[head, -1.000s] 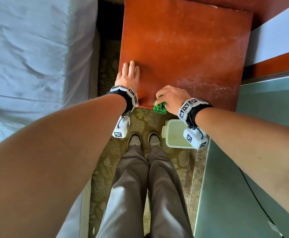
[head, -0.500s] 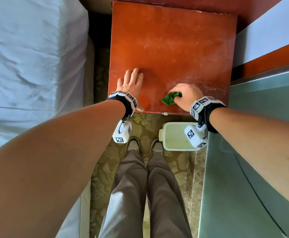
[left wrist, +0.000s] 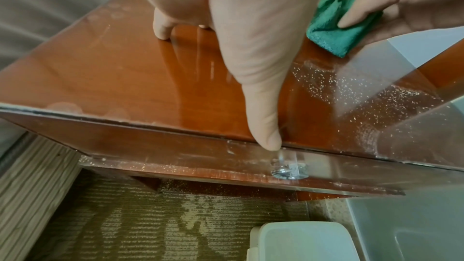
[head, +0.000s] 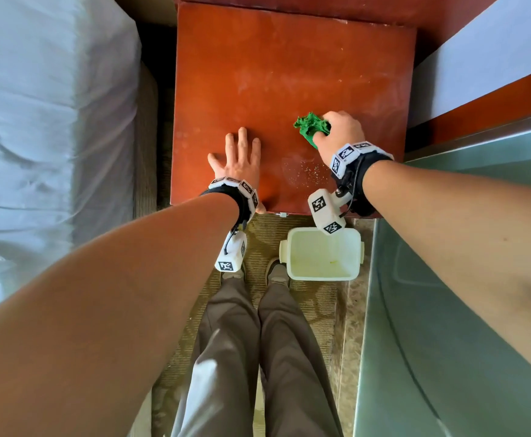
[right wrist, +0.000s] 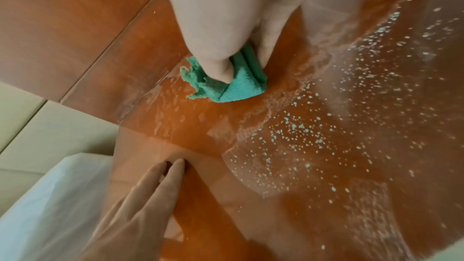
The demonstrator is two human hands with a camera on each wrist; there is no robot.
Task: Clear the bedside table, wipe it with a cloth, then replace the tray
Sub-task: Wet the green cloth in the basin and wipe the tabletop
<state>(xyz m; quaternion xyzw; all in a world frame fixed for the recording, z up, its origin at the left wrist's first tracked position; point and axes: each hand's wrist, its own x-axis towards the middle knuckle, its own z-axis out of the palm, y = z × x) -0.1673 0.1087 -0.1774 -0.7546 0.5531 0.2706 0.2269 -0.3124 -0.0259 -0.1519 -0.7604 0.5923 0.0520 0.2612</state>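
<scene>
The reddish-brown bedside table (head: 289,64) has a bare glossy top with droplets (head: 305,175) near its front right. My right hand (head: 339,129) grips a crumpled green cloth (head: 310,127) and presses it on the top, right of centre. The cloth (right wrist: 226,84) sits bunched under my curled fingers, with droplets (right wrist: 314,130) beside it. My left hand (head: 239,156) lies flat on the front left of the top with fingers straight; its thumb (left wrist: 266,126) reaches the front edge. The cloth (left wrist: 341,21) shows at upper right there. No tray is in view.
A white plastic bin (head: 322,257) stands on the carpet below the table's front edge, next to my feet (head: 276,272). A bed with pale sheets (head: 46,121) is on the left. A grey-green cabinet surface (head: 447,310) runs along the right.
My right hand has carried the cloth from the table's front edge farther back and to the right. My left hand has stayed flat on the front left.
</scene>
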